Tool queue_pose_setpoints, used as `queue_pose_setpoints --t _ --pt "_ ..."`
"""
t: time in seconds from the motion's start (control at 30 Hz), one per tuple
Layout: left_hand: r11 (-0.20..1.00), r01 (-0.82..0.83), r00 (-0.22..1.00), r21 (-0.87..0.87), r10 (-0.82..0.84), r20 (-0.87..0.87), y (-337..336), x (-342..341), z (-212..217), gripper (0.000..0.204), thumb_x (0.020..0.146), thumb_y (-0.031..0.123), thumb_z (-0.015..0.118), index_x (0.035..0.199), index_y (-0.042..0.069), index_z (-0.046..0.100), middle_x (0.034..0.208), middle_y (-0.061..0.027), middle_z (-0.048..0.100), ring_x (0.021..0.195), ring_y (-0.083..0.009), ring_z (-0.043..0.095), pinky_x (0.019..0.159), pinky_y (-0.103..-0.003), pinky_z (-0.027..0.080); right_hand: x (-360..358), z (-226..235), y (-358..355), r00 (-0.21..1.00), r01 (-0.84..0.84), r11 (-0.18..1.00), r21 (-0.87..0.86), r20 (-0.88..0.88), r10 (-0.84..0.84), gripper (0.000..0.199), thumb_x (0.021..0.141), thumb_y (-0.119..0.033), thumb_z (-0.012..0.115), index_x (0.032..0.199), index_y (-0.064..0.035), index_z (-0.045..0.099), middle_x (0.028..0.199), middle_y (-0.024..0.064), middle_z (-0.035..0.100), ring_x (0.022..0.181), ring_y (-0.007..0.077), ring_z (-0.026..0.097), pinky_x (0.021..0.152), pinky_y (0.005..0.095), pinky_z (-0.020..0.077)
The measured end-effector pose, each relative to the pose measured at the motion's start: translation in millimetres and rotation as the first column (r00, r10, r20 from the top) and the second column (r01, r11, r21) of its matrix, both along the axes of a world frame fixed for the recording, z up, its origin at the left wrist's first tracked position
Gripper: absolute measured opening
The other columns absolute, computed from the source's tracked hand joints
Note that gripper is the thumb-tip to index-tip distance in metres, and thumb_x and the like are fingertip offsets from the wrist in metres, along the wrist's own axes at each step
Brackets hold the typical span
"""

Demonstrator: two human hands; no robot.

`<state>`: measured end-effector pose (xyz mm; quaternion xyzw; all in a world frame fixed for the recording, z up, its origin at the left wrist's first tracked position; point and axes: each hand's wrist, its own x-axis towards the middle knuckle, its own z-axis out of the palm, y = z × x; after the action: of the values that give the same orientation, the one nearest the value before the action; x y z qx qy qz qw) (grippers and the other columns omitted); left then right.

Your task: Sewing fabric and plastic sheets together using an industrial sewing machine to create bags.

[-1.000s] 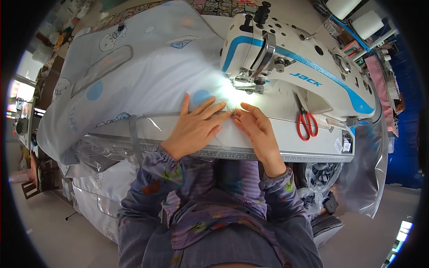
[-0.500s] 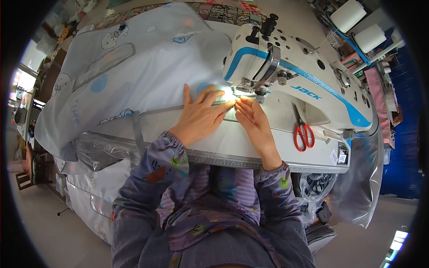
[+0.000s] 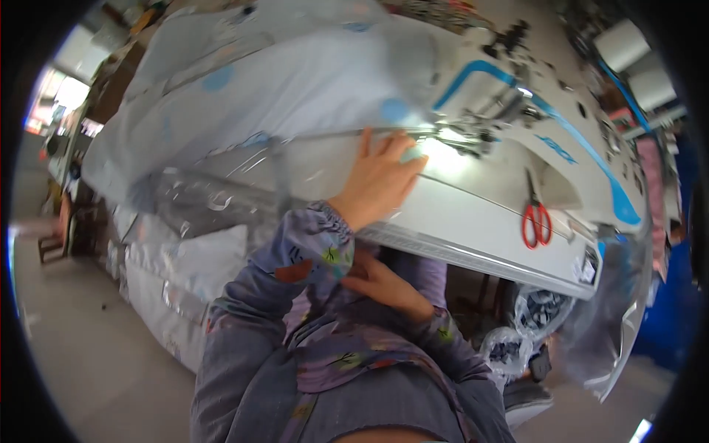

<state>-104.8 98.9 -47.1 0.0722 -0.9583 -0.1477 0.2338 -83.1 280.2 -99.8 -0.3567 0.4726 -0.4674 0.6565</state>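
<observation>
Fabric, one broad pale-grey piece with two clear blue dots and a darker grey band along its near edge, spreads over the left of the worktop. That edge lies at the fingertips of the left hand, whose fingers are somewhat apart; whether they pinch anything, I cannot tell. The right hand is below the worktop's front edge, partly behind the left sleeve, its grip unclear. Beyond the fabric's right side stands one sewing machine, lamp lit; outward, one pair of red-handled scissors and two large white spools.
</observation>
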Motion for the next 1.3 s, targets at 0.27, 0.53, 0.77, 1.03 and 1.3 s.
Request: queue_pose_setpoints --t 0.27,0.53,0.77,1.03,1.3 --pt "0.933 -0.170 0.982 0.317 0.135 0.130 43 192 22 0.038 0.087 0.017 0.071 0.124 0.009 0.063 0.133 -0.0150 0.056 0.114 -0.0383 0.059 0.096 -0.043 0.050 91 -62 -34 0.702 0.170 0.973 0.158 0.673 -0.232 0.060 0.109 -0.041 0.042 0.159 -0.0165 0.020 0.158 0.0073 0.032 0.146 0.0219 0.035 0.117 0.0363 0.0361" --pt "0.913 -0.365 0.903 0.184 0.300 0.306 110 207 4 0.064 0.084 0.038 0.073 0.138 0.010 0.054 0.140 -0.0097 0.055 0.116 -0.0313 0.061 0.101 -0.049 0.045 183 -82 -74 0.798 0.285 0.887 0.363 0.423 -0.429 0.057 0.102 -0.022 0.059 0.152 -0.0104 0.035 0.144 0.0086 0.051 0.129 0.0219 0.053 0.110 0.0408 0.0412" --pt "0.144 -0.811 -0.051 0.568 0.948 -0.313 -77 338 -63 0.063 0.082 0.024 0.085 0.133 0.002 0.054 0.131 -0.0160 0.051 0.112 -0.0287 0.054 0.094 -0.040 0.045 110 -23 -2 0.971 -0.225 0.974 0.035 0.089 0.221 0.030 0.103 -0.011 0.057 0.131 -0.0004 0.063 0.120 0.0092 0.070 0.106 0.0162 0.067 0.092 0.0272 0.0525" --pt "-0.081 0.222 0.474 0.972 0.880 -0.035 -142 478 -197 0.019 0.103 0.020 0.059 0.106 0.003 0.065 0.093 -0.0039 0.063 0.088 -0.0153 0.061 0.083 -0.031 0.053 81 27 42 0.972 0.210 0.976 0.056 0.093 -0.214 0.017 0.101 -0.009 0.059 0.103 0.0025 0.071 0.099 0.0067 0.071 0.092 0.0140 0.067 0.085 0.0270 0.0521" --pt "-0.102 0.039 0.495 0.994 0.866 0.069 -109 504 -120 0.061 0.105 0.040 0.053 0.158 0.020 0.032 0.158 -0.0120 0.035 0.136 -0.0282 0.044 0.115 -0.048 0.036 89 6 68 0.973 -0.094 0.937 -0.335 0.168 0.158 0.012 0.098 -0.007 0.066 0.102 0.0024 0.072 0.102 0.0100 0.070 0.092 0.0179 0.065 0.079 0.0313 0.0508"
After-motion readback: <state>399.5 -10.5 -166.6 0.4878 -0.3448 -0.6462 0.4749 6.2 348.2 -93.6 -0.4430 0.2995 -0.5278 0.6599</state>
